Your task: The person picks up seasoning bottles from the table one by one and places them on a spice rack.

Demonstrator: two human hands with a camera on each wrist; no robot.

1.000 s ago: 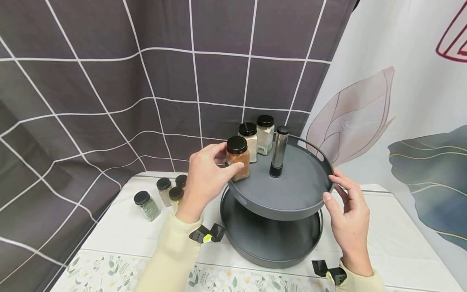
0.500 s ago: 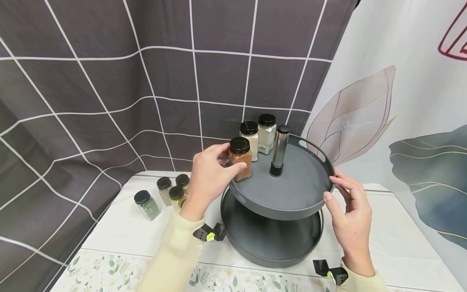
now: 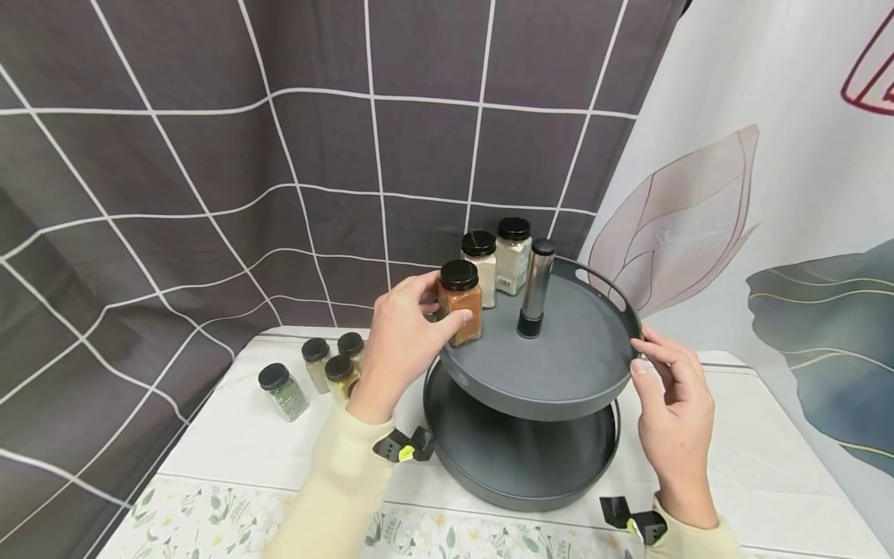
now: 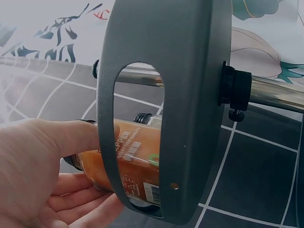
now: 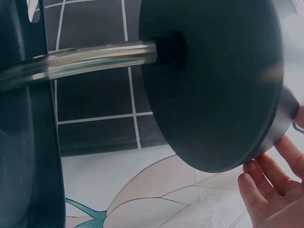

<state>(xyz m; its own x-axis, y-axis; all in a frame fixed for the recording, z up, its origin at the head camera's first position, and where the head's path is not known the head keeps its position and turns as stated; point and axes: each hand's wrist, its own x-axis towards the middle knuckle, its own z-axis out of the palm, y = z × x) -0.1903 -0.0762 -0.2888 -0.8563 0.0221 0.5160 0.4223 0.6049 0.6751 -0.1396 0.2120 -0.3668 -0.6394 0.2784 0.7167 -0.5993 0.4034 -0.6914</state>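
Note:
My left hand grips a spice jar with orange-brown powder and a black lid, thumb in front and fingers behind. The jar stands at the left edge of the upper round tray of a dark grey two-tier stand. In the left wrist view, the label reading "PEPPER" shows through the tray's handle slot. My right hand holds the upper tray's right rim with bent fingers; in the right wrist view, fingertips touch its outer wall. Behind the pepper jar stand a cream-coloured jar and a pale jar.
A metal post rises from the upper tray's middle. Below lies the lower tray. Several jars stand at left on the white table, among them a green one and a yellow one. A dark grid curtain hangs behind.
The pepper jar and the two jars behind it have shifted slightly to the right, with my left hand moving along. My right thumb has slid up and outward at the tray's rim.

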